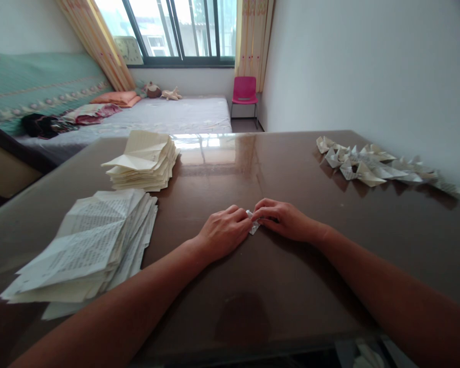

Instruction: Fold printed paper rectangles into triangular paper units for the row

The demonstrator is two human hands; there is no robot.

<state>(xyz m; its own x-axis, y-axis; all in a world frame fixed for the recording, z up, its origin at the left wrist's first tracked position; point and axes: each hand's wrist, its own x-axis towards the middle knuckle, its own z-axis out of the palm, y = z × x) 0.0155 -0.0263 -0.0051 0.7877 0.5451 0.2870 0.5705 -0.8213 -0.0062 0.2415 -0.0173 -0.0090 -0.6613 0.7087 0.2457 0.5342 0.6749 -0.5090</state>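
Observation:
A small folded piece of printed paper [254,228] lies on the brown table between my hands, mostly covered by fingers. My left hand [227,230] is closed on its left side, with the fingers bent over the edge. From the right, my right hand [279,219] pinches the same paper with thumb and fingertips. Left of my hands rests a stack of creased printed sheets [88,235]. Behind that stack is a second pile of creased cream paper [145,158]. Several folded paper shapes with pointed tips [362,162] sit in a cluster at the far right.
The glossy brown table [222,296] reaches from my forearms to the bed [184,112]. A pink chair [245,92] stands by the far wall. At the left edge is a dark-framed chair back [11,163]. A white wall runs along the right.

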